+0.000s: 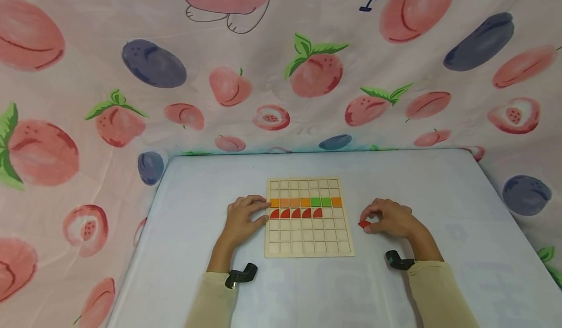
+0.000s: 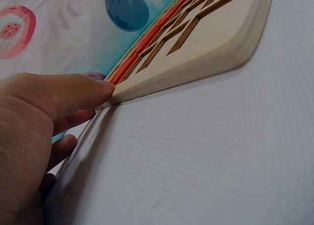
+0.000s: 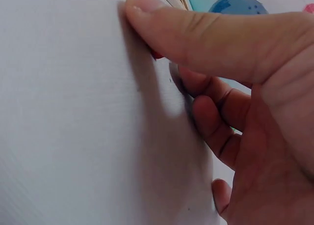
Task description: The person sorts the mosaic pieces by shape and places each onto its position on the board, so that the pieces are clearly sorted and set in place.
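A wooden grid board [image 1: 307, 251] lies in the middle of the table. One of its rows holds orange and green square tiles; the row in front holds several red quarter-round pieces [image 1: 296, 213]. My left hand [image 1: 240, 222] touches the board's left edge with extended thumb and forefinger. In the left wrist view the thumb tip [image 2: 104, 90] is right at the board's rim. To the right of the board, my right hand [image 1: 388, 219] pinches a small red piece [image 1: 363, 224] between thumb and fingers, close over the table. The right wrist view shows that piece mostly hidden behind the thumb.
The white table [image 1: 197, 181] reaches back to a hanging cloth [image 1: 272, 64] printed with peaches and dark blue fruit, which also covers the sides. A black wrist camera [image 1: 241, 275] sits on the left wrist and another black camera [image 1: 398, 260] on the right.
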The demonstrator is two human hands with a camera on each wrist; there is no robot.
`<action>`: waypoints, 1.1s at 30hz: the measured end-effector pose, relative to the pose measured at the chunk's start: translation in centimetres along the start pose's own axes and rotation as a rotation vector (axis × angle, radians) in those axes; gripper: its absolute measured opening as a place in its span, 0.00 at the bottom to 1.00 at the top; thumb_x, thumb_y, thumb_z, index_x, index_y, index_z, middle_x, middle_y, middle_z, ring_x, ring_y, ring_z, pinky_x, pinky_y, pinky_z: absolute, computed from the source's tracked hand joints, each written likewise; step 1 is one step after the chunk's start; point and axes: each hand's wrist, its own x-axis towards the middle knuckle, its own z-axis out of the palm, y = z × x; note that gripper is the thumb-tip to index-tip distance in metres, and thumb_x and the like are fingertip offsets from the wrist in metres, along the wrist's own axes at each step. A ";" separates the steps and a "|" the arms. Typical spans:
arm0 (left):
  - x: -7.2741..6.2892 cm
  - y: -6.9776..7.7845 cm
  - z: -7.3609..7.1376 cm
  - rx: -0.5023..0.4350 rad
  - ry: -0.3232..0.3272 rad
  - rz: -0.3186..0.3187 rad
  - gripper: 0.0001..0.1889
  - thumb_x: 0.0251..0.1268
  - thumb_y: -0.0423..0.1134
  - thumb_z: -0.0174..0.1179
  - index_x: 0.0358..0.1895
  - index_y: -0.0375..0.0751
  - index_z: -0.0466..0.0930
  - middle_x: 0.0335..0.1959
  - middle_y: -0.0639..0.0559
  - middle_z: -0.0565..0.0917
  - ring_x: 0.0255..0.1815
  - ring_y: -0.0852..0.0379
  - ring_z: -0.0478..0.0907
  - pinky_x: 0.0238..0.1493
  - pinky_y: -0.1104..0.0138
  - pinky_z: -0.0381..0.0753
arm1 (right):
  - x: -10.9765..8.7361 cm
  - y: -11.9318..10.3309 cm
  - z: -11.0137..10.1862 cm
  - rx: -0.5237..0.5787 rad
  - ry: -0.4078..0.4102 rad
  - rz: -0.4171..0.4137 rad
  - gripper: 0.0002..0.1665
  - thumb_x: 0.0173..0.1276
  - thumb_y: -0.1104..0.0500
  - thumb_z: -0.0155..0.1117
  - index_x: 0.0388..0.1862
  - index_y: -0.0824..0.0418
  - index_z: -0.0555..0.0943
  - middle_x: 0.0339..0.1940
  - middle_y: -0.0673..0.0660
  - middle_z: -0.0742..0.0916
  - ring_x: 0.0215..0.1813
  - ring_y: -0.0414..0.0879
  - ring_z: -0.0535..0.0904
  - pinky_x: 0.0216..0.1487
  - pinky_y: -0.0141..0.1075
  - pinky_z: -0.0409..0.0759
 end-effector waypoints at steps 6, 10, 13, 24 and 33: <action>0.0 0.0 0.0 -0.002 -0.002 -0.005 0.18 0.62 0.45 0.70 0.56 0.55 0.88 0.59 0.58 0.84 0.58 0.52 0.75 0.57 0.50 0.63 | -0.1 0.5 0.1 0.018 0.030 -0.021 0.12 0.55 0.50 0.81 0.33 0.46 0.84 0.36 0.47 0.83 0.46 0.47 0.75 0.49 0.54 0.60; 0.0 0.0 -0.1 -0.003 -0.009 -0.011 0.18 0.62 0.46 0.71 0.56 0.55 0.88 0.59 0.58 0.84 0.59 0.52 0.75 0.57 0.50 0.63 | -0.1 1.0 0.2 0.042 0.048 -0.027 0.11 0.59 0.53 0.78 0.31 0.46 0.81 0.32 0.47 0.82 0.44 0.47 0.73 0.51 0.54 0.58; 0.0 0.0 -0.1 -0.002 -0.015 -0.015 0.18 0.62 0.46 0.71 0.57 0.55 0.88 0.59 0.58 0.83 0.59 0.52 0.75 0.58 0.50 0.63 | 0.0 1.2 0.4 0.039 0.064 -0.027 0.08 0.61 0.52 0.77 0.33 0.44 0.83 0.31 0.46 0.82 0.43 0.47 0.72 0.50 0.53 0.57; 0.1 0.0 -0.1 -0.011 -0.015 -0.011 0.18 0.62 0.45 0.71 0.57 0.55 0.88 0.59 0.57 0.84 0.59 0.51 0.75 0.59 0.50 0.63 | 0.0 1.3 0.8 0.187 0.085 0.001 0.08 0.65 0.50 0.74 0.38 0.50 0.85 0.33 0.48 0.87 0.39 0.46 0.77 0.47 0.43 0.73; 0.1 -0.1 0.0 0.000 -0.014 -0.007 0.18 0.63 0.46 0.70 0.57 0.55 0.88 0.59 0.57 0.83 0.59 0.52 0.75 0.60 0.49 0.63 | 0.2 0.1 1.2 0.432 0.114 -0.021 0.11 0.64 0.55 0.76 0.37 0.59 0.83 0.39 0.55 0.91 0.41 0.43 0.86 0.46 0.30 0.79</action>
